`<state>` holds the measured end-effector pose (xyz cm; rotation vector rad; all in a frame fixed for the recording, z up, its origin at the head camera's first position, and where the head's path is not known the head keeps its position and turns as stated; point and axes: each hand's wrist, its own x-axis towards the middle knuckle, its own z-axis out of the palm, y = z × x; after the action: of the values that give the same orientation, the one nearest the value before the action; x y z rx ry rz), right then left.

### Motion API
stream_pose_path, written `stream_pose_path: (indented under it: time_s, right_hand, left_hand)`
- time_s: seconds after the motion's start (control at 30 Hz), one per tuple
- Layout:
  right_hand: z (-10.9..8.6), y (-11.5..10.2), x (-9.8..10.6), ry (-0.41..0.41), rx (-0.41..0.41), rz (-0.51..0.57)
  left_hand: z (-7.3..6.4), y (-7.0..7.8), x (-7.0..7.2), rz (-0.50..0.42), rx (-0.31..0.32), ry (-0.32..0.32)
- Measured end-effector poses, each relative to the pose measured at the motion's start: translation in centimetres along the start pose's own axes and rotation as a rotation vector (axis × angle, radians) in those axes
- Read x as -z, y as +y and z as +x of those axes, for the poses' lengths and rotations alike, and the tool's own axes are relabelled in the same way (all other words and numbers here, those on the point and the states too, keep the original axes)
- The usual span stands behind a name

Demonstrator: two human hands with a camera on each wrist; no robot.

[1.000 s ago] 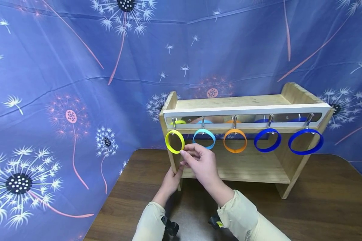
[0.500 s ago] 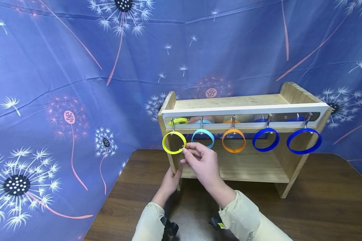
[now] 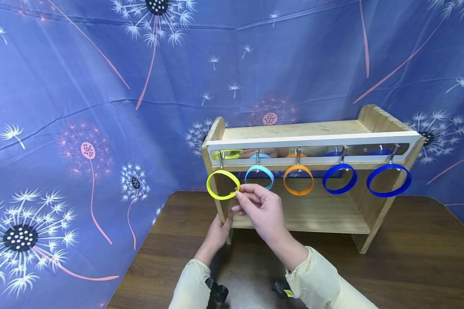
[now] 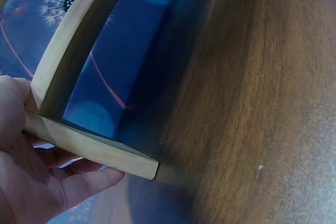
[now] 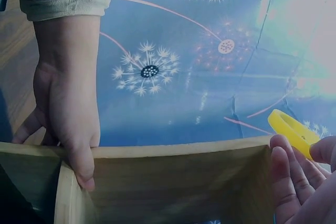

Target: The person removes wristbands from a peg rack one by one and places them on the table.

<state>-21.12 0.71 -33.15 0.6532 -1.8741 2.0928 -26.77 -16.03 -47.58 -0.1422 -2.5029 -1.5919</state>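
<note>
In the head view, my right hand point(image 3: 264, 210) pinches the lower right edge of a yellow wristband point(image 3: 209, 186) between thumb and fingertips. The band's top overlaps the end of the leftmost metal hook point(image 3: 221, 159). In the right wrist view the same yellow wristband point(image 5: 295, 132) shows above my curled fingers. My left hand point(image 3: 215, 234) holds the left side panel of a wooden rack point(image 3: 225, 216) low down. Up close in the left wrist view, the left hand point(image 4: 31, 182) has its thumb and fingers around the panel where a shelf meets it.
To the right, a light blue wristband point(image 3: 260, 168), an orange one point(image 3: 285, 181) and two dark blue wristbands point(image 3: 340, 192) hang on hooks. The hooks stick out from a white-framed mirror strip point(image 3: 332, 140). A patterned blue cloth point(image 3: 170, 141) hangs behind the wooden table point(image 3: 154, 266).
The yellow wristband looks wider and lies slightly lower and further left, pulled forward along its hook. My right hand has shifted slightly right and down. The left hand keeps its hold.
</note>
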Motion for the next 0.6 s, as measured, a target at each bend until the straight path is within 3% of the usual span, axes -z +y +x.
stream_pose_path:
  time_s: [0.27,0.43,0.6]
  right_hand:
    - [-0.2,-0.2,0.4,-0.017,0.041,-0.012]
    - [-0.6,-0.3,0.7,-0.022,0.025,-0.032]
    - [-1.1,-0.1,1.1,-0.038,-0.018,-0.024]
  left_hand:
    - [-0.3,0.2,-0.1,-0.003,-0.058,0.033]
    - [-0.2,0.1,-0.1,-0.025,-0.001,0.019]
    - [0.0,-0.1,-0.1,-0.024,-0.010,0.004]
